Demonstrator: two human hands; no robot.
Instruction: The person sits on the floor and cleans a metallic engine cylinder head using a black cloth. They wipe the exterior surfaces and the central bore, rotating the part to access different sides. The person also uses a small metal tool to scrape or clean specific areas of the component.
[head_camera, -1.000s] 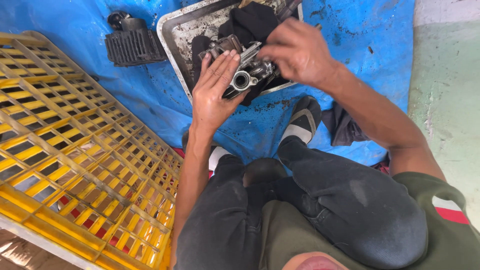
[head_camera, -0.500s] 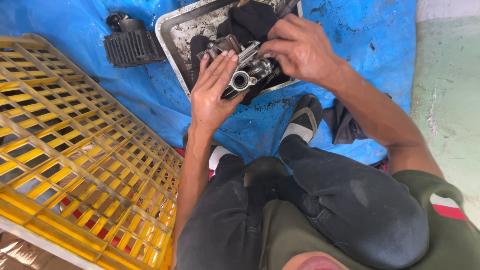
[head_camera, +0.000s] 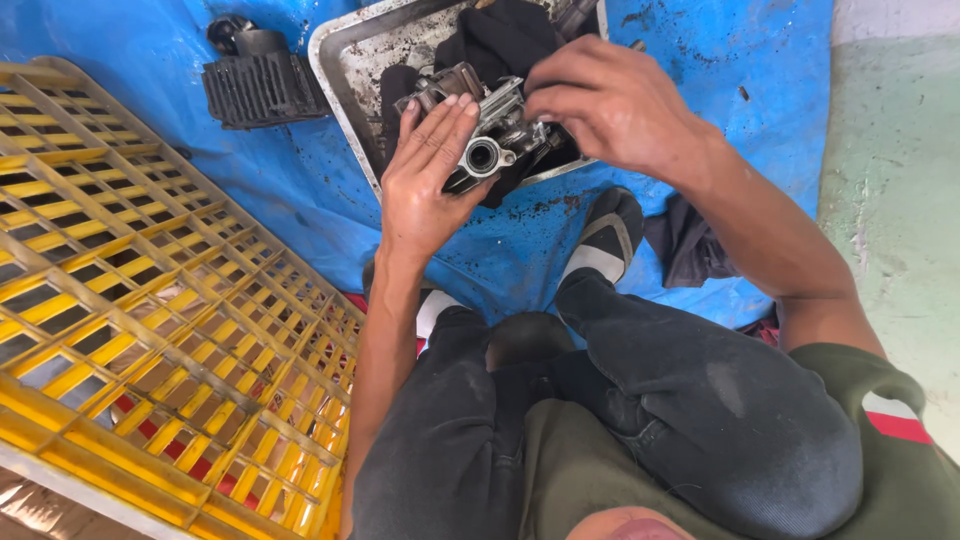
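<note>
Blue tarp, crinkled and oil-spotted, covers the floor beneath you. Your left hand lies flat against a cast metal engine part, fingers straight and pressed together along its side; the part is silvery, lumpy, with a round open port facing up. Your right hand curls over its far end, fingertips pinched onto it. It sits above a grimy steel tray with a black rag. Ribbed black cylinder lies left; yellow plastic lattice crate nearer you.
</note>
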